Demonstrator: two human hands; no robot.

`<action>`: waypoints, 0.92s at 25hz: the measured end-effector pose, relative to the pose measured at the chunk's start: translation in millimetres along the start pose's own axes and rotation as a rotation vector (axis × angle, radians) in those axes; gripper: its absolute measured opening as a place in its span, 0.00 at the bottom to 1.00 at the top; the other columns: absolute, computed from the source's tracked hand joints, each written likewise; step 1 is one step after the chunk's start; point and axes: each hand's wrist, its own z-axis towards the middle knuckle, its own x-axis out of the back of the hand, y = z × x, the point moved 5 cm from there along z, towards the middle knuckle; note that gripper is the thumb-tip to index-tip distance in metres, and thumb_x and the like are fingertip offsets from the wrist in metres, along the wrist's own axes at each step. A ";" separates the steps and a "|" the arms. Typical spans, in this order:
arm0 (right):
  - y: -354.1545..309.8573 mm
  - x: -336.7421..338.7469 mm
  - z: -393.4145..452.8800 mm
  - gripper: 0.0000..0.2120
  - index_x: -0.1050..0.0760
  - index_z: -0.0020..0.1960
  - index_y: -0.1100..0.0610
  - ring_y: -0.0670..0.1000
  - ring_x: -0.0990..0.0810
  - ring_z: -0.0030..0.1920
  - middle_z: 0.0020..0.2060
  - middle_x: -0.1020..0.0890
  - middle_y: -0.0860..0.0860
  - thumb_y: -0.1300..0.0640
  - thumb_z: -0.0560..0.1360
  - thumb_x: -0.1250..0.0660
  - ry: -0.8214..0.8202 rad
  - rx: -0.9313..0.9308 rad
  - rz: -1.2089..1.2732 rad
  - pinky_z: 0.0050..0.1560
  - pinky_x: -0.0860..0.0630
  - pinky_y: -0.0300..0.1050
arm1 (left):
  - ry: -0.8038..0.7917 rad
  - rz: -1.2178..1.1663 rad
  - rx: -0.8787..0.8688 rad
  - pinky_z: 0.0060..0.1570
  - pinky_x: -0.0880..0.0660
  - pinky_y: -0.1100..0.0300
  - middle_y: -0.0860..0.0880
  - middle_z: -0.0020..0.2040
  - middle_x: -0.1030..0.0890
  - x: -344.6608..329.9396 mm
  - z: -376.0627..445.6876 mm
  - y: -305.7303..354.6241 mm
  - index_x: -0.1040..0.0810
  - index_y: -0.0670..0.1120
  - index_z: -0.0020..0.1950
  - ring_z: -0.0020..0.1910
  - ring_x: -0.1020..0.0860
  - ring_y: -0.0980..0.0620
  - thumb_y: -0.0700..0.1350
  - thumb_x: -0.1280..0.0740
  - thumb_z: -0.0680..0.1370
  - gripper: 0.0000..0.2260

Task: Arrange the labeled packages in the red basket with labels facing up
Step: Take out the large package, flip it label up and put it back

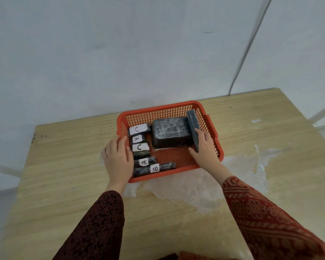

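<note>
A red mesh basket sits on the wooden table. Along its left side lie several small dark packages with white labels up: C, A, C, A and a long one marked B. A big dark wrapped package lies at the back middle, no label showing. My right hand grips a flat grey package standing on edge against the right wall. My left hand rests flat on the basket's left rim, fingers apart.
The table has a pale worn patch just in front of and right of the basket. A grey wall stands right behind the table's back edge. The table's left edge drops off near the basket side.
</note>
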 end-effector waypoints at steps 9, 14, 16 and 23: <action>-3.9 40.2 -8.2 0.34 0.48 0.77 0.54 0.57 0.28 0.64 0.73 0.36 0.57 0.70 0.75 0.41 0.102 0.104 0.206 0.56 0.27 0.46 | -0.228 -0.014 -0.222 0.61 0.27 0.47 0.47 0.50 0.16 -34.8 -72.7 108.0 0.18 0.43 0.53 0.51 0.18 0.46 0.43 0.38 0.79 0.11; 28.8 101.6 -43.8 0.36 0.46 0.75 0.47 0.47 0.24 0.45 0.68 0.28 0.52 0.69 0.73 0.38 0.358 0.215 0.202 0.38 0.28 0.30 | -0.206 0.121 -0.235 0.49 0.27 0.52 0.48 0.40 0.16 -37.7 -78.8 110.7 0.17 0.43 0.44 0.41 0.20 0.46 0.46 0.46 0.79 0.18; 60.3 104.7 -54.6 0.37 0.47 0.76 0.48 0.53 0.22 0.46 0.71 0.31 0.54 0.70 0.73 0.38 0.341 0.141 0.100 0.38 0.23 0.40 | -0.196 0.165 -0.234 0.47 0.28 0.52 0.48 0.39 0.17 -38.6 -80.3 112.6 0.18 0.43 0.44 0.40 0.21 0.47 0.46 0.46 0.79 0.18; 138.0 37.2 -79.7 0.41 0.61 0.77 0.52 0.63 0.45 0.75 0.78 0.49 0.59 0.71 0.75 0.40 -0.012 -0.114 -0.480 0.73 0.37 0.57 | -0.190 0.135 -0.171 0.47 0.30 0.51 0.49 0.40 0.18 -41.8 -85.2 110.3 0.18 0.43 0.45 0.42 0.22 0.47 0.48 0.48 0.80 0.19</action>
